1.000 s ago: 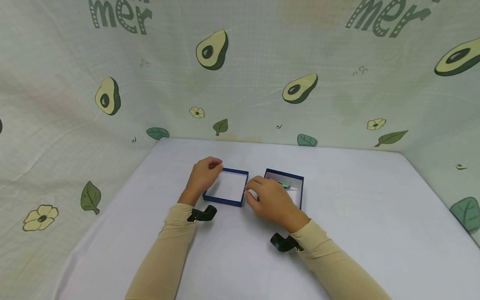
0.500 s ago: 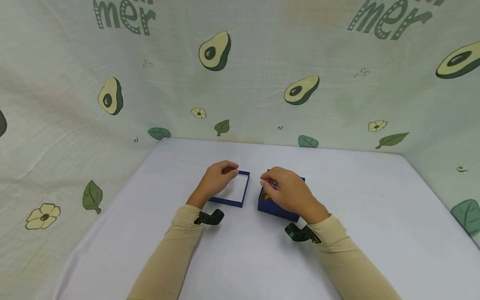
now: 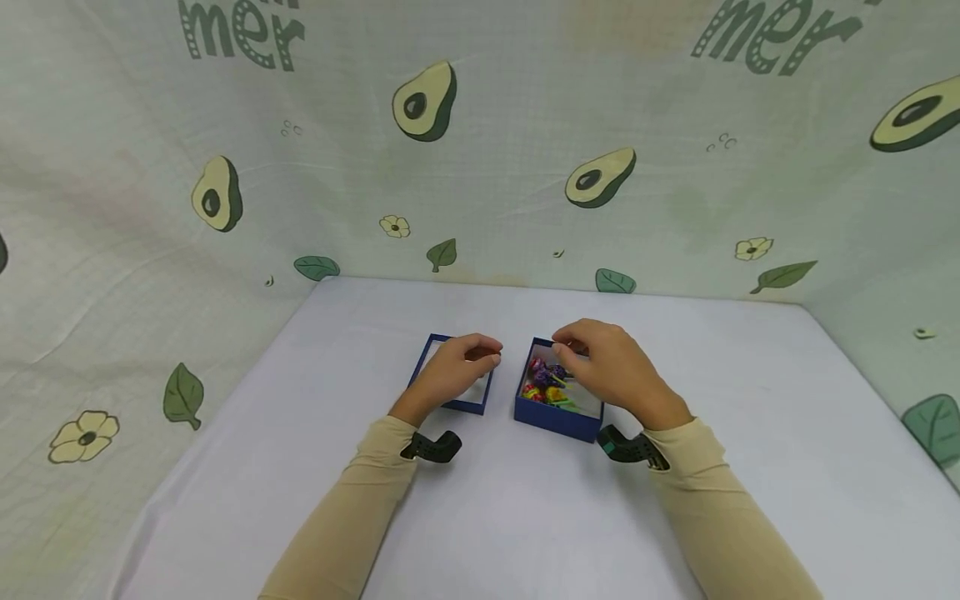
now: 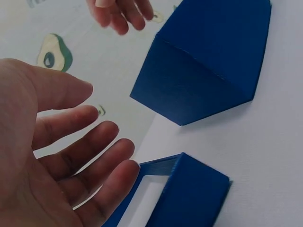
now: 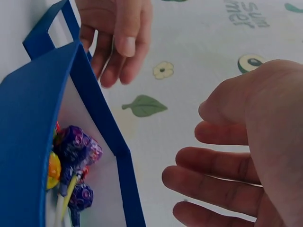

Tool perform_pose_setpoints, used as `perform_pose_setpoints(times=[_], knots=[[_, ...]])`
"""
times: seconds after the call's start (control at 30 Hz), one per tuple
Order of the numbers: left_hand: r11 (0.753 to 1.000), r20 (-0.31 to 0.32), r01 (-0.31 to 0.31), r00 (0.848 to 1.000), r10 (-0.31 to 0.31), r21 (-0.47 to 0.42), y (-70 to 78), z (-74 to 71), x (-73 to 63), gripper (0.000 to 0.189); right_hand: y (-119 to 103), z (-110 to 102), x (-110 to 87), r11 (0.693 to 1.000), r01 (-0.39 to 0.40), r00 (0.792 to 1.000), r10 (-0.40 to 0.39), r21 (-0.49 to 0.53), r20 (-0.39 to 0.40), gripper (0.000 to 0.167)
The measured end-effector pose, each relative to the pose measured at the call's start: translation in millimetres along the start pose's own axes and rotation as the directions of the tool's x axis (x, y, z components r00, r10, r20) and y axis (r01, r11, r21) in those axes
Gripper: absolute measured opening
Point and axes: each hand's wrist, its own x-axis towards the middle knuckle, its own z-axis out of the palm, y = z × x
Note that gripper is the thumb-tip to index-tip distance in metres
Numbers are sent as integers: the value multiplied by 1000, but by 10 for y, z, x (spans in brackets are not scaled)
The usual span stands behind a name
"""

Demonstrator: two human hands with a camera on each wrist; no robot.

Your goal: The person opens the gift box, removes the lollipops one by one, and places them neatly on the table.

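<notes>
Several wrapped lollipops [image 3: 551,379], purple, red and yellow, lie with their sticks inside a blue box [image 3: 555,421] with a white interior. Above the box's right side hovers my right hand [image 3: 611,367], its fingers loosely bent and holding nothing; the right wrist view shows it apart from the box wall. To the left, a shallow blue box lid [image 3: 463,407] with a white inside lies on the table. Over that lid is my left hand [image 3: 453,371], also holding nothing, its fingers relaxed in the left wrist view. It covers much of the lid.
The boxes stand on a white-covered table [image 3: 480,517]. Behind it hangs a pale cloth [image 3: 510,125] printed with avocados, leaves and flowers. A dark wrist camera [image 3: 435,447] sits at the left wrist and another wrist camera [image 3: 630,446] at the right.
Both hands have moved right. The right hand has passed from the gap between the boxes to above the box's right side, uncovering the lollipops. The left hand now covers more of the lid.
</notes>
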Motion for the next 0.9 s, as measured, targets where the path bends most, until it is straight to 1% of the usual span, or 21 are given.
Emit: perform_pose_setpoints(times=[0.13, 0.27, 0.47, 0.63, 0.9], knots=[[999, 40, -40, 998, 39, 29, 1, 45, 0, 36, 50, -46, 5, 1000, -23, 1000, 23, -11, 10, 26], [997, 73, -73, 995, 70, 32, 21, 76, -11, 38, 97, -76, 6, 999, -42, 999, 43, -12, 22, 26], [997, 105, -67, 992, 64, 28, 35, 111, -20, 40, 143, -96, -1, 998, -60, 997, 61, -5, 42, 27], [995, 151, -95, 984, 92, 14, 36, 136, -17, 42, 182, -97, -10, 997, -71, 997, 72, -18, 41, 26], [997, 185, -77, 980, 75, 6, 46, 169, -20, 48, 218, -69, -13, 997, -80, 994, 79, 7, 70, 25]])
